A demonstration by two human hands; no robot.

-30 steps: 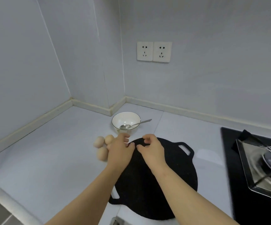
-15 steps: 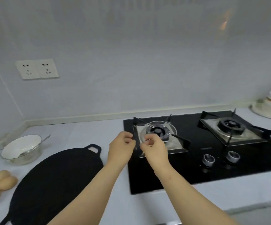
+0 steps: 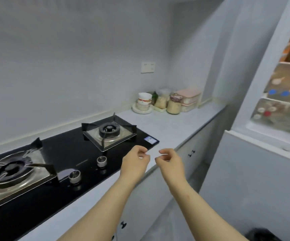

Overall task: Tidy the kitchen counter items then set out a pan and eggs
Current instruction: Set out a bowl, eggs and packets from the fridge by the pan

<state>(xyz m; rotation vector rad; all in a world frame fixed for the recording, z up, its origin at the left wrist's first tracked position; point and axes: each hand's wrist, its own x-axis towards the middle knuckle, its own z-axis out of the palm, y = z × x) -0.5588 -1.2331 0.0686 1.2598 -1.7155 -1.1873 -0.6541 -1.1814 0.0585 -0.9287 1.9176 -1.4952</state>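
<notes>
Gaze swung right — pan, eggs out of frame; left hand (image 3: pixel 135 163), right hand (image 3: pixel 171 162) loosely curled, empty; jars (image 3: pixel 173 106) perhaps still untidied.

Cool, flat light and a soft, smeared picture

The light I see is even, bluish-white and diffuse, with no clear source, so shadows are faint: only a thin dark rim under each knob (image 3: pixel 74 176) and under the steel burner tray (image 3: pixel 15 178), which carries streaky glints. The black glass hob (image 3: pixel 67 153) has a dull sheen. My left hand (image 3: pixel 135 164) and right hand (image 3: pixel 171 164) are evenly lit but blurred at the fingertips. The jars (image 3: pixel 173 106) in the far right corner of the worktop (image 3: pixel 172 129) are mushy, and the fridge shelves (image 3: pixel 283 108) smear into blotches. The wide lens bows the worktop's edges and tilts the fridge.
</notes>
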